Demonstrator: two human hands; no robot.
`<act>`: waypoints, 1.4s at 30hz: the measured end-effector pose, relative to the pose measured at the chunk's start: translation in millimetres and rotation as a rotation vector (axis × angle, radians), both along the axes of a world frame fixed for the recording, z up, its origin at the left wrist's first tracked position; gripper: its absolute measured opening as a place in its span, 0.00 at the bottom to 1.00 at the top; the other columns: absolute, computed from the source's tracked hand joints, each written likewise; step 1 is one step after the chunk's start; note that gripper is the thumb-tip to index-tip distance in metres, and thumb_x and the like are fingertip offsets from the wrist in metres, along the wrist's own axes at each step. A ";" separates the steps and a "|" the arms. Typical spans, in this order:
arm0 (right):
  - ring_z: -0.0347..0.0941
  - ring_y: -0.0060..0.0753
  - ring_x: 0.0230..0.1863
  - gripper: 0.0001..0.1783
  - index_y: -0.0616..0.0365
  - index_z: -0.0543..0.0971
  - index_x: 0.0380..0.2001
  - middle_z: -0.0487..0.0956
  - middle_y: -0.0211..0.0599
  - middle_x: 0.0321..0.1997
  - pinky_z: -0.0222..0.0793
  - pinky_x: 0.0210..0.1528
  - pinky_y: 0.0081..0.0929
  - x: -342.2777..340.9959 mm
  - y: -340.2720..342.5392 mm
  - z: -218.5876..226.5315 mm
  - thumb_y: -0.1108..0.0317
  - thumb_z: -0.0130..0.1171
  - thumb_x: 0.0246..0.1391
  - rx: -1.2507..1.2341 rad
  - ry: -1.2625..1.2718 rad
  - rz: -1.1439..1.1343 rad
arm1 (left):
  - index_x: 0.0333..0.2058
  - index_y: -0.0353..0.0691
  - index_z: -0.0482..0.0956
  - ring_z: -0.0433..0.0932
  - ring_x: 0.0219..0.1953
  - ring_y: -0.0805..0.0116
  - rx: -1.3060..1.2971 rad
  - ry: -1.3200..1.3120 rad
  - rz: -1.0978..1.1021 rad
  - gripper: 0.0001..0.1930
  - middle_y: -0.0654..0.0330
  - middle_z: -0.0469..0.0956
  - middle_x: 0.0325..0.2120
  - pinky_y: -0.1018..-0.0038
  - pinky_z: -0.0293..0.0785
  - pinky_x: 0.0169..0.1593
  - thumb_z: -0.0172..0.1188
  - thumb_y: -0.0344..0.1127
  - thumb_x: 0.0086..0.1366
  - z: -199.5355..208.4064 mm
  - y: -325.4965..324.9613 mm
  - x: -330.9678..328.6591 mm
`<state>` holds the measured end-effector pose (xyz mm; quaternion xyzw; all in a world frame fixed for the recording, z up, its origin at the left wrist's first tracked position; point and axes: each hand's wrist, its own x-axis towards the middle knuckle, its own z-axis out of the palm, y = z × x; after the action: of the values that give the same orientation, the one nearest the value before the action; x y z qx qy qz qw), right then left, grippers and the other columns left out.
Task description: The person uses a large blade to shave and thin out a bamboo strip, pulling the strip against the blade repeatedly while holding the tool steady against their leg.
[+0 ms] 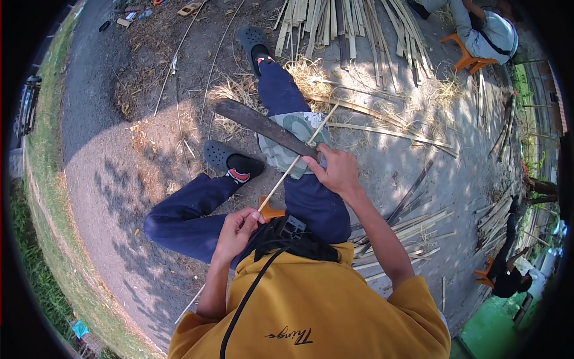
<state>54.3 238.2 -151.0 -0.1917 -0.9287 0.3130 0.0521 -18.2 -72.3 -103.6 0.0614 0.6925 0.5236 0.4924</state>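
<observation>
A thin bamboo strip [278,185] runs slantwise across my lap, with its far end past my right knee. My left hand [236,234] pinches the strip between thumb and fingers near my waist, and its tail comes out beyond my left forearm. My right hand [336,170] is closed on a broad, dark knife [257,127], whose blade points away to the left. The blade crosses the strip over a camouflage cloth [281,160] on my right leg. The grip of the knife is hidden in my hand.
Many split bamboo slats [326,27] lie fanned out ahead, beside curly shavings [308,78]. More slats [412,230] are on the ground to my right. A person [487,36] sits on an orange stool [469,55] at the far right. Another person [511,281] is lower right.
</observation>
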 end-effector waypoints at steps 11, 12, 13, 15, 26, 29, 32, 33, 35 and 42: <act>0.83 0.60 0.28 0.31 0.58 0.82 0.37 0.83 0.52 0.23 0.76 0.30 0.50 -0.5 -4.7 1.3 0.36 0.60 0.65 0.028 0.006 0.016 | 0.34 0.33 0.82 0.62 0.26 0.85 -0.091 0.091 -0.059 0.14 0.72 0.67 0.21 0.80 0.56 0.29 0.56 0.34 0.79 28.9 -58.2 3.7; 0.83 0.60 0.28 0.31 0.58 0.82 0.37 0.83 0.52 0.23 0.76 0.30 0.50 0.2 -4.3 0.8 0.36 0.60 0.65 0.017 0.012 0.010 | 0.34 0.33 0.82 0.62 0.26 0.85 -0.091 0.095 -0.059 0.14 0.72 0.67 0.21 0.80 0.56 0.29 0.56 0.34 0.79 31.7 -63.4 4.1; 0.83 0.60 0.28 0.31 0.58 0.82 0.37 0.83 0.52 0.23 0.76 0.30 0.51 0.8 -3.8 0.6 0.36 0.60 0.65 0.006 0.017 0.005 | 0.34 0.33 0.82 0.61 0.25 0.85 -0.077 0.092 -0.048 0.13 0.72 0.67 0.20 0.80 0.55 0.28 0.56 0.33 0.79 35.0 -68.1 4.3; 0.82 0.60 0.28 0.31 0.58 0.82 0.37 0.83 0.52 0.23 0.76 0.30 0.50 -0.1 -5.1 3.1 0.36 0.60 0.65 -0.002 0.005 0.001 | 0.34 0.33 0.82 0.60 0.25 0.85 -0.068 0.093 -0.031 0.13 0.72 0.66 0.19 0.79 0.54 0.27 0.57 0.33 0.79 39.8 -71.7 5.4; 0.80 0.57 0.28 0.26 0.60 0.82 0.40 0.82 0.50 0.26 0.71 0.31 0.44 35.5 -7.4 34.0 0.44 0.66 0.62 -0.202 0.131 -0.079 | 0.37 0.30 0.84 0.66 0.21 0.80 -0.069 0.428 -0.105 0.08 0.61 0.75 0.18 0.74 0.62 0.26 0.61 0.29 0.74 38.7 4.7 -12.0; 0.81 0.57 0.28 0.25 0.59 0.82 0.41 0.82 0.49 0.26 0.71 0.32 0.44 39.6 -11.5 44.7 0.45 0.67 0.61 -0.232 0.229 -0.084 | 0.38 0.31 0.84 0.61 0.23 0.85 -0.034 0.479 -0.079 0.10 0.72 0.67 0.18 0.77 0.57 0.26 0.58 0.31 0.77 12.8 50.9 -19.4; 0.74 0.50 0.22 0.24 0.59 0.81 0.40 0.75 0.47 0.22 0.65 0.28 0.41 36.1 -15.5 42.9 0.46 0.66 0.61 -0.272 0.279 -0.061 | 0.38 0.29 0.84 0.67 0.24 0.84 0.014 0.438 -0.048 0.10 0.68 0.72 0.20 0.77 0.64 0.29 0.59 0.30 0.77 -21.8 89.9 -24.3; 0.76 0.51 0.24 0.25 0.59 0.81 0.40 0.77 0.47 0.24 0.67 0.29 0.42 34.4 -17.3 38.2 0.45 0.67 0.61 -0.246 0.229 -0.051 | 0.38 0.29 0.84 0.67 0.24 0.84 0.011 0.442 -0.049 0.10 0.68 0.72 0.20 0.77 0.64 0.29 0.59 0.30 0.77 -30.7 97.9 -24.2; 0.79 0.52 0.26 0.26 0.58 0.82 0.41 0.80 0.47 0.25 0.69 0.30 0.42 30.7 -19.4 28.7 0.43 0.67 0.60 -0.219 0.180 -0.044 | 0.39 0.28 0.84 0.73 0.27 0.83 -0.004 0.479 -0.041 0.10 0.65 0.79 0.23 0.78 0.70 0.33 0.59 0.30 0.76 -41.4 110.9 -23.6; 0.85 0.58 0.33 0.31 0.59 0.83 0.41 0.86 0.51 0.30 0.78 0.34 0.47 18.9 -17.8 9.8 0.37 0.66 0.60 -0.131 -0.016 0.000 | 0.40 0.27 0.85 0.73 0.27 0.84 0.116 0.355 0.075 0.09 0.66 0.79 0.23 0.79 0.71 0.31 0.63 0.31 0.75 -61.6 110.3 -16.2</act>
<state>73.2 220.5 -141.2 -0.1970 -0.9067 0.3716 0.0322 -34.4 38.0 -165.2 0.1551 0.7391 0.5616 0.3381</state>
